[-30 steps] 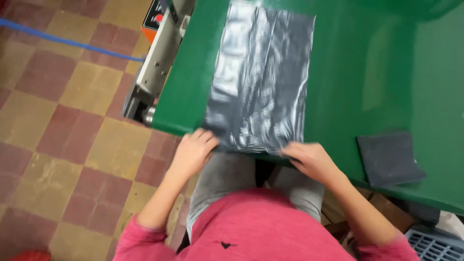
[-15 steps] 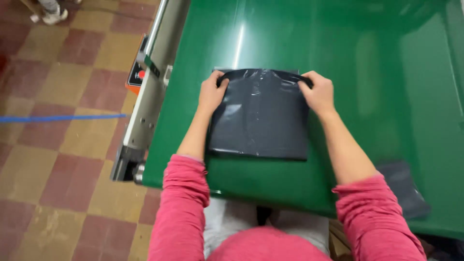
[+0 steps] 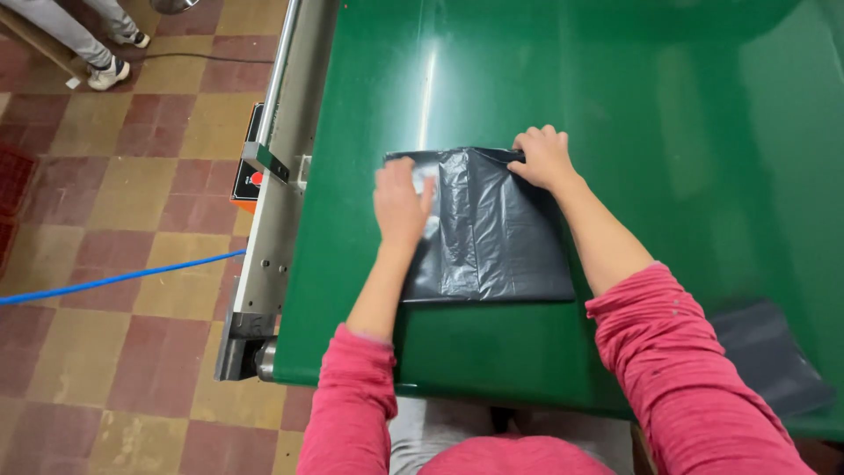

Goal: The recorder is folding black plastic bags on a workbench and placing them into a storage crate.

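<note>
My right hand pinches the far edge of the folded dark grey plastic bag; my left hand lies flat, fingers released. On the slick green table I judge the fold may slip crooked

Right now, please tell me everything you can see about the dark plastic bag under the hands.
The dark plastic bag is grey-black, thin, glossy and wrinkled. It lies flat, roughly rectangular, folded over on itself, on the green table near the front edge. The left hand presses flat on its left part; the right hand grips its far right corner.
</note>
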